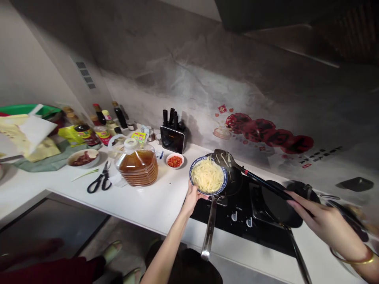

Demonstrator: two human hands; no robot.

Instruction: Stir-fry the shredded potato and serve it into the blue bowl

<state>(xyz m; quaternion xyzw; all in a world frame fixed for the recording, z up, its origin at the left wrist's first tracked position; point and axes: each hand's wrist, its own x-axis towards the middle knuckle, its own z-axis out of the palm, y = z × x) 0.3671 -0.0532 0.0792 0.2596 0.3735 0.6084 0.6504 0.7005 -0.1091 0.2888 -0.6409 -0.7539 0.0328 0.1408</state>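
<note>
My left hand [195, 194] grips the near rim of a blue-and-white bowl [224, 182], which tilts over a dark wok [237, 182] on the cooktop. Pale yellow shreds [207, 175], like cut potato, fill the bowl. In my right hand [316, 215] is the long black handle of a spatula [263, 179]. The spatula's head lies at the bowl's far edge, above the wok, with a few shreds on it. The bowl hides much of the wok, whose metal handle [209, 230] points towards me.
On the right burner sits a flat black pan [281, 205]. Left of the cooktop are a dish of chopped red chillies [175, 161], an oil jug [139, 167], scissors [102, 179], a bowl of meat [84, 158] and a knife block [173, 138]. Another person's red clothing [50, 272] shows below left.
</note>
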